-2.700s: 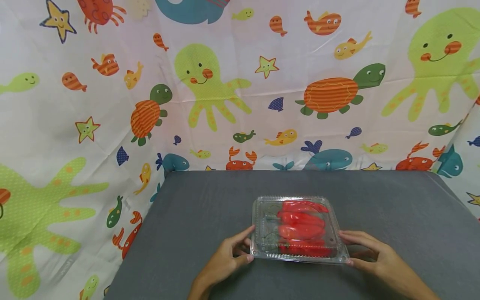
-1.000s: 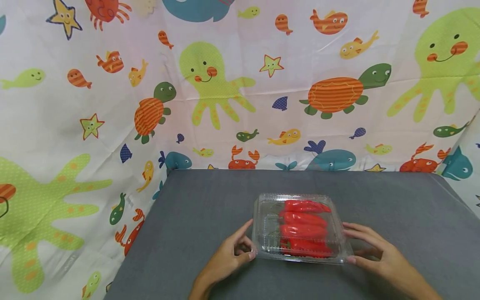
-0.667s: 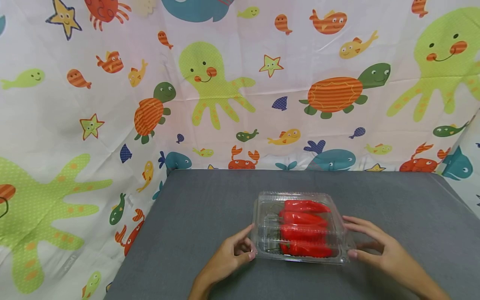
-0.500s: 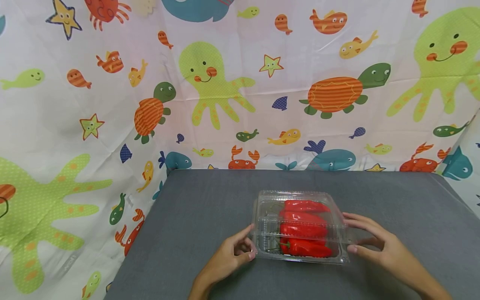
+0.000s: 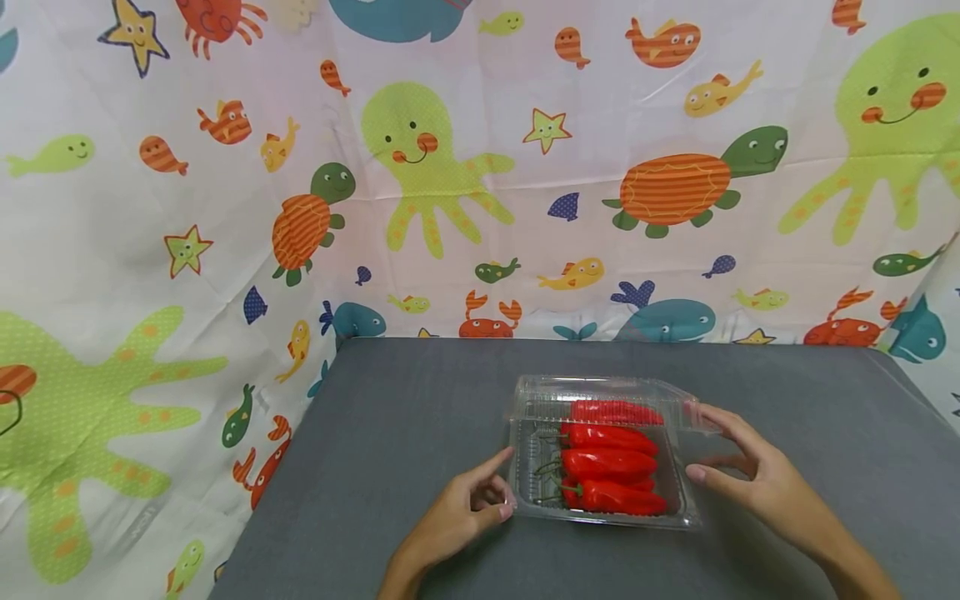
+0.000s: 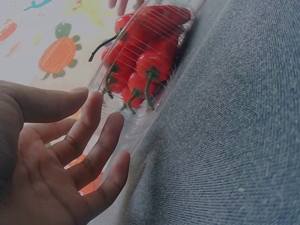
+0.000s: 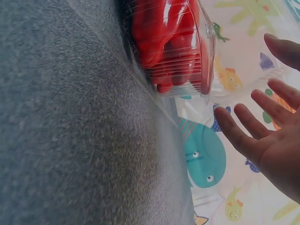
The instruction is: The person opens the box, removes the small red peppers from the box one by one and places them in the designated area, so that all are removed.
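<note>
A clear plastic clamshell container rests on the grey table, holding several red peppers with green stems. Its hinged lid is tilted up and back, so the front peppers lie uncovered. At the container's left front corner my left hand pinches the rim; the left wrist view shows that thumb and index fingertip close together there. My right hand is at the right side, straight fingers touching the raised lid's edge, thumb apart from them. In the right wrist view the fingers are spread.
The grey cloth-covered table extends around the container on all sides. Behind it and to the left hangs a white curtain printed with sea animals.
The lid has swung from closed over the peppers up and backward. My right hand has moved up and away with it, its thumb leaving the rim. The left hand has stayed at its corner.
</note>
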{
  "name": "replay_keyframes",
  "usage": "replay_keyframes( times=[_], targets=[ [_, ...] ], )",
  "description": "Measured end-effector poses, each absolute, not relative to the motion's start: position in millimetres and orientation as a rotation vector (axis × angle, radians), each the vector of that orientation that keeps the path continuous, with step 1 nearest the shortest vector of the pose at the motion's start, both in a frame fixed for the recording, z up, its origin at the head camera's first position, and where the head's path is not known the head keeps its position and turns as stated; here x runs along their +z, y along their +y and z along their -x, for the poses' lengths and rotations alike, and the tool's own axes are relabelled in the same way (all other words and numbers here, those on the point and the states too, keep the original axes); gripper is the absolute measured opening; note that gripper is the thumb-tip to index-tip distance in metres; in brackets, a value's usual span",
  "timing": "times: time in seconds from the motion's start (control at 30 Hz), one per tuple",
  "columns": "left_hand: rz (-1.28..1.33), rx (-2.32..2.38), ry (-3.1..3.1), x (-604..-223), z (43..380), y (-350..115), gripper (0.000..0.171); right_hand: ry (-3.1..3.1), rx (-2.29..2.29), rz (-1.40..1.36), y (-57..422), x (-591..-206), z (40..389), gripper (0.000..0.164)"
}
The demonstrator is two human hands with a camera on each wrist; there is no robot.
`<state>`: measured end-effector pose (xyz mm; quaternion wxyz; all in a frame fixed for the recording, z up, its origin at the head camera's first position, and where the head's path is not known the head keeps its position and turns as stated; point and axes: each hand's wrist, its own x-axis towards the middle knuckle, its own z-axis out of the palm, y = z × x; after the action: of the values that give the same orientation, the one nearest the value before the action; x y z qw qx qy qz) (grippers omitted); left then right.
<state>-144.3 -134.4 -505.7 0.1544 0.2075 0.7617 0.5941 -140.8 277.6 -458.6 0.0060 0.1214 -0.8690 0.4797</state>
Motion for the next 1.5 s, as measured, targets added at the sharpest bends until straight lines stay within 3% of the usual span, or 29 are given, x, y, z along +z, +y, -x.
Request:
replay_keyframes(
  times=[0.5, 1.5],
  targets=[
    [-0.617, 1.696, 2.213, -505.5, 144.3, -134.1, 0.075, -2.686, 1.408, -0.456, 268.6, -452.1, 164.4, 0.093],
    [-0.606, 1.712, 2.229, -506.4, 142.1, -132.8, 0.074, -2.655, 1.882, -0.474, 269.0, -468.7, 212.5, 0.081]
  ],
)
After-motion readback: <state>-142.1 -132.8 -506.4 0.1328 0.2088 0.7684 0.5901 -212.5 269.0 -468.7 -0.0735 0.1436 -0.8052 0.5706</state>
